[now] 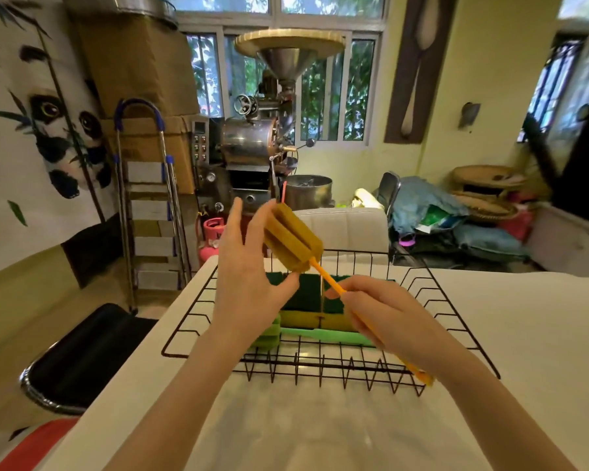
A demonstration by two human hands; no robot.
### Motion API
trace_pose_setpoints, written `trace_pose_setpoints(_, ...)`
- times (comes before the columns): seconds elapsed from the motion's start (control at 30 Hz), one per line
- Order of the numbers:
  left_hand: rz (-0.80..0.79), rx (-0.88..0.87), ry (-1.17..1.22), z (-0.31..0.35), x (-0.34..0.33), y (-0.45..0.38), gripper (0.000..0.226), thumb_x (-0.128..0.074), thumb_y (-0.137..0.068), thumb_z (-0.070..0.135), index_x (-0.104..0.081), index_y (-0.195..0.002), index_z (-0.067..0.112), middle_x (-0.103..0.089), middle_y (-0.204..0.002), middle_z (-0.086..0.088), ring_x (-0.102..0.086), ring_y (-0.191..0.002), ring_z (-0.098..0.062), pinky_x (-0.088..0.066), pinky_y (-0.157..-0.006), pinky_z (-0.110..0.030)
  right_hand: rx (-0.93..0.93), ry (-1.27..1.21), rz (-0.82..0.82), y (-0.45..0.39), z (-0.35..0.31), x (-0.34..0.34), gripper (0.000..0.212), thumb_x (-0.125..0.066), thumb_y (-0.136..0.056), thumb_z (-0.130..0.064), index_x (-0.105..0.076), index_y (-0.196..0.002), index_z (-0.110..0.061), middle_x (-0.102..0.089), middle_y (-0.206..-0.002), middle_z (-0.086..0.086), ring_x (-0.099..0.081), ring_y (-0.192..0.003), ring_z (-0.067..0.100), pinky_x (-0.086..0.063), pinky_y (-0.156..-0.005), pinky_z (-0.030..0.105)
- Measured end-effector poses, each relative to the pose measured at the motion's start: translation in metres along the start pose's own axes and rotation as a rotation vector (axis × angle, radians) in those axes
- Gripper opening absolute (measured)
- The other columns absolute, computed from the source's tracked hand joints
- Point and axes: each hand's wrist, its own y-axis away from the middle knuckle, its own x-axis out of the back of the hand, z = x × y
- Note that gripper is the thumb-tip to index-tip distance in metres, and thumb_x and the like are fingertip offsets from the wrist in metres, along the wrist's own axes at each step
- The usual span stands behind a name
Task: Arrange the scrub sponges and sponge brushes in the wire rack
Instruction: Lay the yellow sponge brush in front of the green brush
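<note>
An orange brush (293, 237) is held above the rack (456, 321) — handle pinched by the right hand (385, 314), foam head steadied by the left hand's (249, 266) spread fingers. Lowering beside the sponges (306, 297) (already racked) seems next.

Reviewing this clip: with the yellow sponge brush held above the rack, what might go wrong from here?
1. The right hand pinches only the thin handle while the left hand barely touches the yellow sponge brush; it may slip.
2. Lowered carelessly, it may knock the scrub sponges or the green brush lying in the wire rack.
</note>
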Motion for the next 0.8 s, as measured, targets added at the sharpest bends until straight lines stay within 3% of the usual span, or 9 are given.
trace_pose_setpoints(0.07,0.007,0.101,0.072,0.001,-0.004,0.003,0.096,-0.074,-0.066,0.030,-0.007,-0.132,0.048,-0.014,-0.152,-0.003,-0.019,-0.137,-0.020,-0.021,-0.108,-0.039,-0.072,-0.238,-0.004,-0.003,0.000,0.005,0.024,-0.040,-0.093,-0.017,-0.064,-0.095,-0.017,-0.051,-0.049,-0.007,-0.041,-0.040,0.004,-0.033,-0.036,0.015)
trace_pose_setpoints(0.17,-0.307,0.400,0.371,-0.002,-0.006,0.002,0.077,-0.069,-0.072,0.034,-0.022,-0.132,0.042,-0.034,-0.133,0.018,-0.032,-0.123,-0.009,-0.029,-0.099,-0.033,-0.070,-0.514,0.081,-0.006,0.003,0.010,0.024,-0.040,-0.094,-0.016,-0.064,-0.096,-0.016,-0.063,-0.063,0.001,-0.053,-0.050,0.010,-0.044,-0.041,0.020)
trace_pose_setpoints(0.23,-0.522,0.682,0.695,-0.001,-0.010,-0.002,0.047,-0.062,-0.079,0.022,-0.043,-0.122,0.031,-0.052,-0.124,0.005,-0.053,-0.109,-0.015,-0.044,-0.092,-0.032,-0.026,-0.573,0.152,-0.008,0.007,0.010,0.022,-0.042,-0.093,-0.016,-0.063,-0.099,-0.018,-0.072,-0.076,0.001,-0.062,-0.064,0.011,-0.052,-0.053,0.022)
trace_pose_setpoints(0.3,-0.592,0.830,0.900,0.003,-0.012,-0.003,0.028,-0.054,-0.083,0.011,-0.055,-0.110,0.020,-0.071,-0.101,-0.010,-0.068,-0.090,-0.021,-0.057,-0.075,-0.030,0.012,-0.637,0.191,-0.010,0.011,0.007,0.018,-0.046,-0.091,-0.014,-0.061,-0.099,-0.017,-0.074,-0.086,0.003,-0.067,-0.076,0.012,-0.054,-0.062,0.023)
trace_pose_setpoints(0.37,-0.648,0.714,0.847,0.001,-0.013,0.000,0.022,-0.055,-0.083,0.017,-0.061,-0.104,0.020,-0.075,-0.090,-0.005,-0.070,-0.087,-0.018,-0.057,-0.074,-0.030,0.042,-0.705,0.212,-0.011,0.012,0.004,0.014,-0.053,-0.086,-0.014,-0.060,-0.098,-0.015,-0.074,-0.088,0.005,-0.069,-0.084,0.016,-0.055,-0.065,0.024)
trace_pose_setpoints(0.47,-0.731,0.438,0.659,0.001,-0.008,0.005,0.020,-0.057,-0.082,0.029,-0.067,-0.099,0.028,-0.074,-0.093,0.005,-0.068,-0.090,-0.011,-0.054,-0.080,-0.026,0.061,-0.756,0.218,-0.011,0.014,-0.001,0.025,-0.062,-0.072,-0.020,-0.061,-0.095,-0.012,-0.075,-0.087,0.007,-0.070,-0.086,0.022,-0.056,-0.066,0.025)
trace_pose_setpoints(0.6,-0.707,0.318,0.555,0.002,-0.008,0.007,0.015,-0.061,-0.081,0.017,-0.070,-0.092,0.021,-0.075,-0.086,-0.004,-0.070,-0.080,-0.012,-0.054,-0.066,-0.016,0.055,-0.701,0.231,-0.010,0.016,-0.010,0.018,-0.066,-0.071,-0.015,-0.066,-0.089,-0.015,-0.075,-0.084,0.005,-0.070,-0.085,0.021,-0.056,-0.067,0.023)
trace_pose_setpoints(0.7,-0.736,0.262,0.470,-0.004,-0.002,0.004,0.014,-0.062,-0.080,0.013,-0.069,-0.090,0.020,-0.075,-0.082,-0.004,-0.070,-0.076,-0.014,-0.056,-0.067,-0.020,0.004,-0.352,0.228,-0.009,0.013,-0.007,0.009,-0.063,-0.080,-0.019,-0.067,-0.086,-0.025,-0.075,-0.081,-0.005,-0.069,-0.081,0.009,-0.056,-0.067,0.020)
trace_pose_setpoints(0.8,-0.806,0.247,0.395,-0.014,0.007,-0.003,0.014,-0.063,-0.079,0.014,-0.070,-0.089,0.021,-0.075,-0.084,-0.003,-0.070,-0.076,-0.012,-0.056,-0.068,-0.019,-0.018,-0.036,0.035,-0.002,0.002,0.012,0.009,-0.060,-0.083,-0.025,-0.068,-0.086,-0.029,-0.073,-0.084,-0.006,-0.068,-0.081,0.007,-0.056,-0.074,0.021)
